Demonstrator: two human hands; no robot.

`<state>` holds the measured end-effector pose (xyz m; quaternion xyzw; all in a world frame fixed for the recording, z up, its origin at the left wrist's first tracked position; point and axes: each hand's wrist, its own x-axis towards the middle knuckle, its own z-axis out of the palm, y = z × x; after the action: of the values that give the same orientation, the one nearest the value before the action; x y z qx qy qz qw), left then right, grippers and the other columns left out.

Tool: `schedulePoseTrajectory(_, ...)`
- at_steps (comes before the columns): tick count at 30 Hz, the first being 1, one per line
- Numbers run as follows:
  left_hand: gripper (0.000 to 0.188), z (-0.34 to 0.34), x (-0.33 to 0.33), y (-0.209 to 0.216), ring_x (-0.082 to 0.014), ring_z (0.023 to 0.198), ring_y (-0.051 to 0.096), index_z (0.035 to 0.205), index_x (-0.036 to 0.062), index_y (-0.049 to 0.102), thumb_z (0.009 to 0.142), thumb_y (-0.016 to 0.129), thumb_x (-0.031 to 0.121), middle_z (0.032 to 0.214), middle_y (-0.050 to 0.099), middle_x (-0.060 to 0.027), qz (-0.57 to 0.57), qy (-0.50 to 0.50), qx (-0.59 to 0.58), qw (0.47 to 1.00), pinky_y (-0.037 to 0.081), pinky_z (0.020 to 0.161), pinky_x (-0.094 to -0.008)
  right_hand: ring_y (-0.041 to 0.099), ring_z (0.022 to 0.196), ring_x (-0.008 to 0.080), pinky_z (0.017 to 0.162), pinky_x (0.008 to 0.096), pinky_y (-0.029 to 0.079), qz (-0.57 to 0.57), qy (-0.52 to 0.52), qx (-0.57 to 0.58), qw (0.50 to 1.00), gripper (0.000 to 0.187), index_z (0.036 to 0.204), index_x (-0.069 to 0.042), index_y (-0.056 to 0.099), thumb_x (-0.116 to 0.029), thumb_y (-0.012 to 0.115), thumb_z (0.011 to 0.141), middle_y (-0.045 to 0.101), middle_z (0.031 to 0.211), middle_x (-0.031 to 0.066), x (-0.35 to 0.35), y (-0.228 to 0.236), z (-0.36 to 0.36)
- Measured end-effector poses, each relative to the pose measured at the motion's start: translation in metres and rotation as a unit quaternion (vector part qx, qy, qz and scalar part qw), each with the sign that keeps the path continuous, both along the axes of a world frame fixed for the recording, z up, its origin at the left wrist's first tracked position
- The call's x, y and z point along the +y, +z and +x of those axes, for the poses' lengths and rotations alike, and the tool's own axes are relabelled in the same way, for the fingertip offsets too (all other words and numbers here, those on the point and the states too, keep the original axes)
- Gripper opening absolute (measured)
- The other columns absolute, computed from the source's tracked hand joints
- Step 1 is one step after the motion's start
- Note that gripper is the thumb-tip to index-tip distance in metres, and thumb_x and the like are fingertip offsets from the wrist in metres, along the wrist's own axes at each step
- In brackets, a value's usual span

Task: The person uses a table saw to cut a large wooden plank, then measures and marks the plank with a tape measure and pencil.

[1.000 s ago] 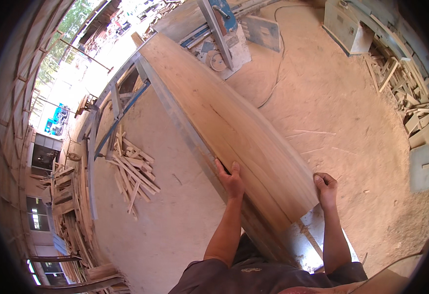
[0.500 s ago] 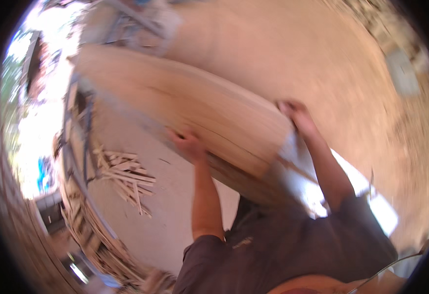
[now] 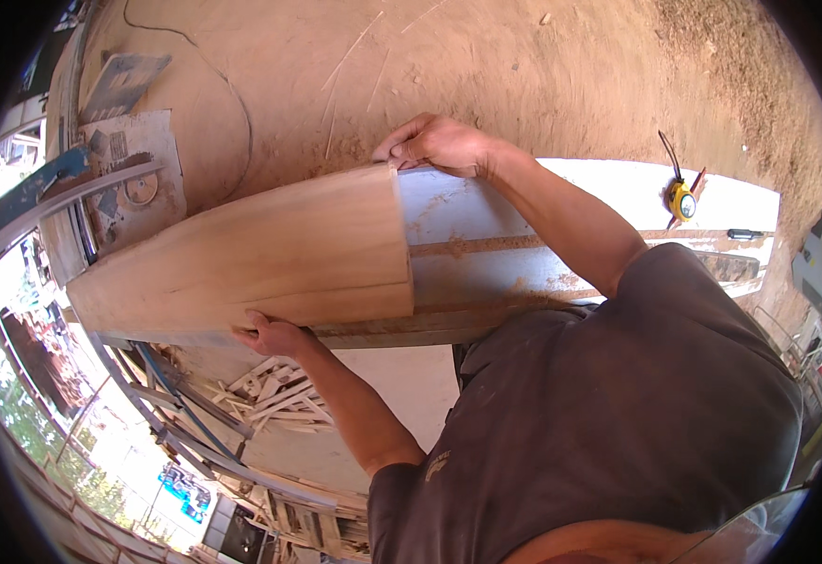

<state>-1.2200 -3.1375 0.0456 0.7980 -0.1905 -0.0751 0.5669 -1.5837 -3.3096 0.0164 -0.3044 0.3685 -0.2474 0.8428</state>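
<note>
A wide, pale wooden board (image 3: 242, 249) lies on a long metal-topped bench (image 3: 472, 207), reaching from the bench's middle to its left end. My left hand (image 3: 274, 336) grips the board's near edge, its thumb on top and the other fingers partly hidden. At the far right corner of the board, my right hand (image 3: 444, 146) is closed on the edge, fingers bent over it. A dark grain line or crack runs along the board's near side. To the right, the bench's shiny surface shows, with a dusty brown slot along it.
Toward the bench's right end lie a yellow tape measure (image 3: 681, 202), a dark marker-like object (image 3: 745, 234) and a wood block (image 3: 726, 266). Scrap sticks (image 3: 279, 395) are piled on the floor on the near side. A machine with a metal rail (image 3: 82, 193) stands far left; a cable (image 3: 237, 94) crosses the dusty floor.
My view has turned, so bench and board now run nearly level across the picture. Both hands stay on the board, the right one at its far right corner. The blur has cleared.
</note>
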Motion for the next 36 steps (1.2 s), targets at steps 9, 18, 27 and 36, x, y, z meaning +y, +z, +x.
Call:
schedulePoseTrajectory(9,0.070,-0.022,-0.011,0.012,-0.0322,0.118,0.056,0.156,-0.0025,0.018,0.097,0.055,0.002,0.146,0.045,-0.0255,-0.056,0.022,0.091,0.994,0.050,0.097,-0.0431,0.066,0.103,0.0200,0.092,0.0312,0.052,-0.116,0.068,0.109,0.985,0.028,0.115,0.002,0.073,-0.003,0.058,0.092,0.073,0.113,0.0146,-0.006,0.012,-0.006)
schedulePoseTrajectory(18,0.068,-0.005,-0.002,-0.003,-0.0309,0.127,0.051,0.154,-0.0079,0.019,0.094,0.050,-0.004,0.150,0.042,-0.0245,-0.095,0.009,0.050,0.994,0.045,0.105,-0.0392,0.064,0.102,0.0181,0.093,0.0327,0.050,-0.213,0.088,0.148,0.962,0.029,0.119,-0.005,0.072,-0.005,0.057,0.094,0.074,0.109,0.0090,-0.001,0.003,-0.006)
schedulePoseTrajectory(27,0.064,0.032,-0.029,0.022,-0.0391,0.148,0.024,0.151,-0.0027,0.036,0.096,0.056,0.022,0.159,0.028,-0.0279,0.296,0.026,-0.199,0.934,0.018,0.122,-0.0475,0.064,0.092,0.0162,0.083,0.0283,0.051,-0.257,-0.007,0.230,0.939,0.026,0.111,0.003,0.072,-0.007,0.058,0.092,0.072,0.098,0.0104,0.011,0.022,0.006)
schedulePoseTrajectory(36,0.064,0.093,-0.056,0.025,-0.0373,0.152,0.016,0.152,0.0032,0.037,0.100,0.042,0.040,0.164,0.021,-0.0196,0.441,-0.087,-0.314,0.836,0.008,0.124,-0.0519,0.053,0.128,0.0394,0.109,0.0551,0.039,-0.753,0.085,0.192,0.624,0.039,0.121,-0.002,0.065,-0.017,0.063,0.086,0.061,0.131,0.0193,0.094,0.085,0.095)
